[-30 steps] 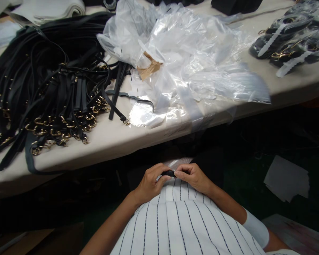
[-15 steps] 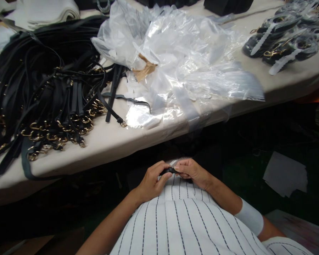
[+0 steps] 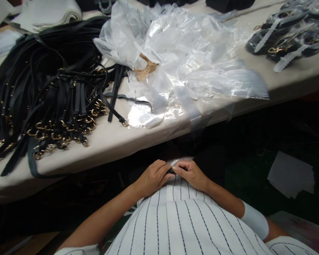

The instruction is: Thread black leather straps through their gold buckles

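- Left hand (image 3: 152, 177): lower centre of the frame, below the table edge, held against the striped shirt (image 3: 186, 223). Fingers curled inward, thumb and fingertips pinched onto a small black item (image 3: 171, 171).
- Right hand (image 3: 191, 174): just beside the left hand, fingertips meeting it. Fingers bent and closed on the same black item from the other side.
- Black item: sits between the two sets of fingertips, lower centre of the frame. Only a small dark portion shows; the rest is covered by the fingers, so its full shape cannot be told. A bit of clear plastic (image 3: 179, 161) shows just above the hands, touching them.
- Table (image 3: 117, 140): beige surface across the upper half of the frame, its near edge running above the hands.
- Pile of black straps (image 3: 50, 88): upper left of the frame, tangled, with gold buckles (image 3: 55, 134) bunched along the near side.
- Heap of clear plastic bags (image 3: 180, 60): upper centre, crumpled, touching the straps on its left side; a scrap of brown paper (image 3: 146, 69) lies in it.
- Bagged straps (image 3: 287, 39): upper right, well apart from the hands.
- Folded white cloth (image 3: 50, 12): upper left corner.
- Grey sheet (image 3: 291, 173): right of the frame, on the dark floor.
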